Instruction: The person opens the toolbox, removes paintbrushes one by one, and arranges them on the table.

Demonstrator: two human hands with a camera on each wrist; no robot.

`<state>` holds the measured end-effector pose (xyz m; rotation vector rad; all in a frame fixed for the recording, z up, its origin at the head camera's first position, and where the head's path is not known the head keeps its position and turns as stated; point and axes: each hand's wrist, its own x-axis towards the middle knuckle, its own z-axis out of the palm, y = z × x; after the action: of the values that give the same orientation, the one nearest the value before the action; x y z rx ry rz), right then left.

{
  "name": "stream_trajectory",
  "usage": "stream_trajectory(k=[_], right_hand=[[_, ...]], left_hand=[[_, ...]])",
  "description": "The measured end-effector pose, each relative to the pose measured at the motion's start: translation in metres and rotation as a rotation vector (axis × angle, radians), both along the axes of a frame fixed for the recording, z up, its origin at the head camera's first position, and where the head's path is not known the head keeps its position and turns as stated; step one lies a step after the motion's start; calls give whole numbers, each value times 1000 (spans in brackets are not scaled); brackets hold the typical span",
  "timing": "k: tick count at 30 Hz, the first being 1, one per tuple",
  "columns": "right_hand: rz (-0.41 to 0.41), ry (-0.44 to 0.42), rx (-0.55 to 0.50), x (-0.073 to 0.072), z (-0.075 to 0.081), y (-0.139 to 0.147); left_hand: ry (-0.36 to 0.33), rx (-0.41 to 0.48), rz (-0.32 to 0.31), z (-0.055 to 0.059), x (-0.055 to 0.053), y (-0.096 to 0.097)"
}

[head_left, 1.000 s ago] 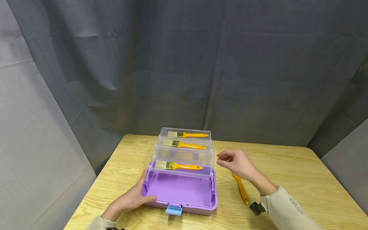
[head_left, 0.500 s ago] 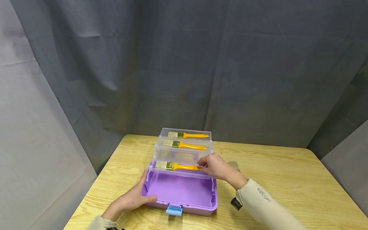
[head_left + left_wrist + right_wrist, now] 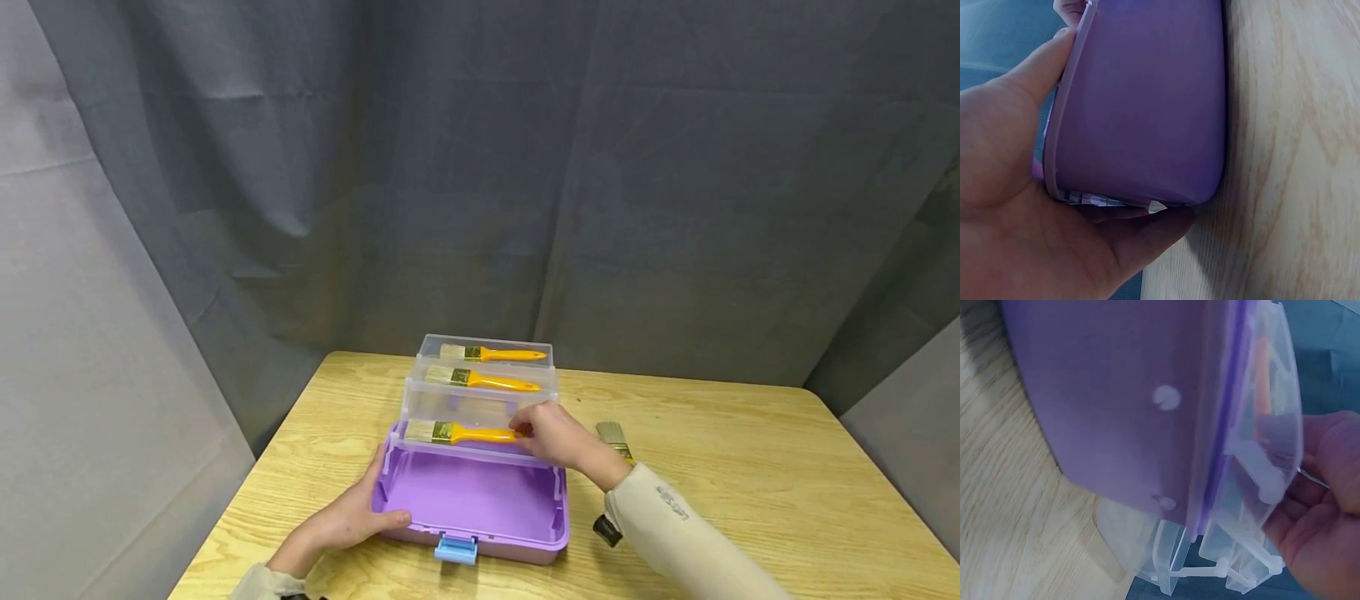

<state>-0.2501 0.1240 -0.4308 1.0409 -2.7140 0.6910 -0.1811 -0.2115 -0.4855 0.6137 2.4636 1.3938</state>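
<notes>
A purple toolbox (image 3: 465, 500) with a blue latch (image 3: 456, 549) stands open, its clear trays fanned out in tiers. My left hand (image 3: 348, 512) grips its front left corner; the thumb (image 3: 1041, 65) lies along the rim, and the fingers wrap the side. One paintbrush (image 3: 480, 434) with a yellow handle and pale bristles lies in the lowest tray (image 3: 420, 448). At the handle's end, my right hand (image 3: 551, 432) pinches it with curled fingers. In the right wrist view, that hand reaches past the tray's end wall, which partly covers the fingertips.
Two similar paintbrushes lie in the upper tiers, a middle brush (image 3: 502, 382) and a top brush (image 3: 513, 355). Another paintbrush (image 3: 612, 435) lies on the wooden table (image 3: 735, 467) right of the box, partly behind my right forearm. Grey curtains (image 3: 480, 167) hang around the table.
My right hand has moved left from above the loose paintbrush to the handle of the brush in the lowest tray. My left hand has kept its hold on the toolbox.
</notes>
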Motion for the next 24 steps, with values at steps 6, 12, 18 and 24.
stream_trajectory(k=[6,12,18,24], right_hand=[[-86,-151,-211,4,12,-4],[-155,-269,-426,9,22,-15],[-140,-353,-518,10,27,-28],[-149,-349,-475,10,28,-37]], left_hand=[[8,12,-7,-2,-1,-1],[2,17,-24,-2,-2,-1],[-3,17,-9,-2,-1,-1],[4,27,-13,-3,-2,0]])
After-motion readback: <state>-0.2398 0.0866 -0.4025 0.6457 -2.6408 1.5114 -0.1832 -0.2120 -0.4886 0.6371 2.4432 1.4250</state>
